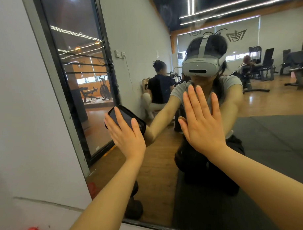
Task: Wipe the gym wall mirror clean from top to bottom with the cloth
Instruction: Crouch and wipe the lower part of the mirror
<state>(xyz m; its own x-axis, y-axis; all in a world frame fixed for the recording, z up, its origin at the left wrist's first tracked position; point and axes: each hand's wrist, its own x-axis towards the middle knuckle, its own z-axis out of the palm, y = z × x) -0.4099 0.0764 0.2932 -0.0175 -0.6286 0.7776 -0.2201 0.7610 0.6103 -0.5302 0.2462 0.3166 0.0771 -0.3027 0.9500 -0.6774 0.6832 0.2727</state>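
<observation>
The wall mirror (249, 135) fills most of the view and reflects me, kneeling, and the gym behind. My left hand (127, 136) presses a dark cloth (123, 116) flat against the glass near the mirror's left frame, fingers straight. My right hand (201, 123) lies flat on the glass to the right of it, fingers spread, holding nothing. The cloth shows above and between my left fingers; the rest is hidden under the palm.
The mirror's grey metal frame (62, 101) runs diagonally at the left, with white wall (18, 110) beyond it. The lower edge of the mirror (160, 228) is near the bottom. A red object (32, 229) lies low at the left. A dark dumbbell reflection (135, 210) sits by the lower edge.
</observation>
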